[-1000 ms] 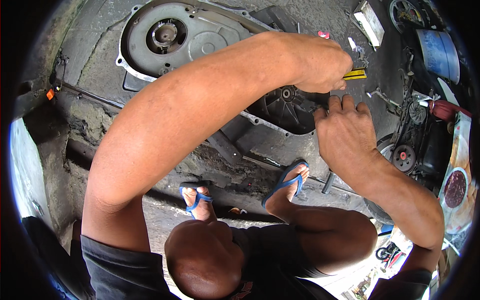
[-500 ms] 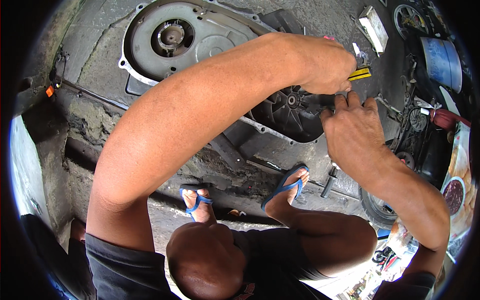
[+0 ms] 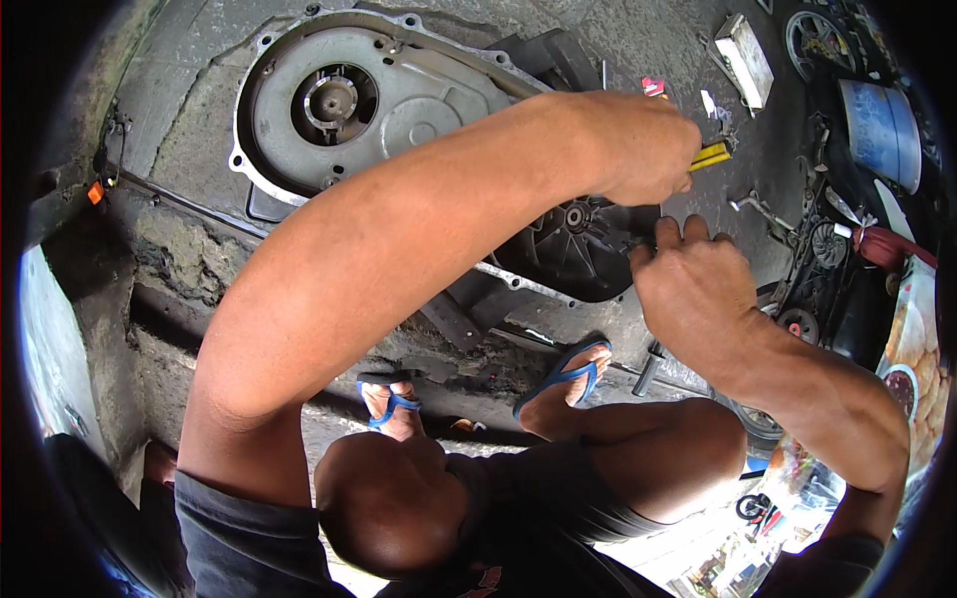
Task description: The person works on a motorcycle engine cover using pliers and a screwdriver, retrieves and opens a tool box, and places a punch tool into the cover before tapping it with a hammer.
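A grey cast-metal engine cover [image 3: 429, 85] lies on the floor ahead of me. It has a bearing ring [image 3: 331, 103] at its left end and dark fan-like ribs [image 3: 583, 249] at its right. My left forearm crosses over it and hides its middle. Closed above the cover's right end, my left hand [image 3: 643, 149] has a yellow-and-black handle [image 3: 711, 156] sticking out beyond its fingers; whatever tip it has is hidden. My right hand [image 3: 693, 284] is curled around the rim at the cover's right end, thumb inward, fingertips partly hidden.
A white box [image 3: 746, 62] and paper scraps [image 3: 709, 104] lie beyond my hands. At right are a metal wrench [image 3: 766, 211], a blue container [image 3: 880, 135] and motorcycle parts. A dark-handled tool [image 3: 650, 369] lies near my right foot; my sandaled feet [image 3: 391, 399] stand before a step edge.
The engine cover has shifted toward me and slightly left. Both hands have moved the same way, and the yellow-and-black handle has travelled with the left one.
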